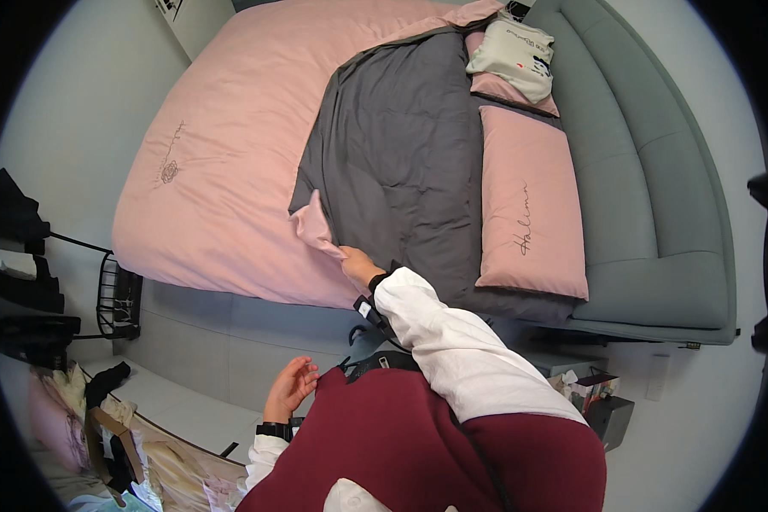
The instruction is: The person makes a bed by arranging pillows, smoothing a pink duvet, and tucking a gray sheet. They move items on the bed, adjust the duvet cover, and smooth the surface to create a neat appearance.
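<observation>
My right hand (361, 266) grips a gathered edge (315, 229) of the pink duvet (230, 192) at the near side of the bed. The duvet covers the left part of the mattress, with dark grey bedding (397, 141) showing to its right. Whether this grey layer is the duvet's reverse or a separate sheet, I cannot tell. My left hand (290, 388) hovers beside my dark red top, fingers loosely curled and apart, holding nothing. A pink pillow (532, 205) with stitched writing lies by the headboard, right of my right hand.
A padded grey-green headboard (627, 166) closes the bed's right end. Beyond the near pillow, a cream printed cushion (515, 59) rests on another pink pillow (512, 93). A black rack (120, 297) stands at the bed's foot. Clothes and an open cardboard box (116, 432) are at lower left.
</observation>
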